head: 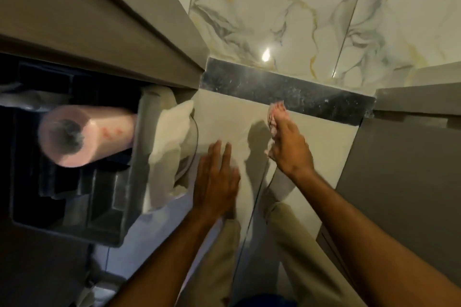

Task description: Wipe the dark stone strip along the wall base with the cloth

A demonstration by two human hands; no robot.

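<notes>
The dark stone strip [287, 90] runs slantwise across the middle, between the marbled tiles above and a plain beige surface below. My right hand [290, 147] is shut on a pale pink-patterned cloth [275, 113], whose tip touches the strip's lower edge near its middle. Flat on the beige surface, my left hand [217, 179] rests with fingers apart, holding nothing. Both forearms reach in from the bottom of the frame.
At left, an open dark drawer [74, 182] holds a pink roll [82, 132], and white paper or plastic [169, 147] drapes over its edge. Grey cabinet fronts [404, 182] stand at right. Marbled glossy tiles [299, 12] fill the top. My beige trouser legs show below.
</notes>
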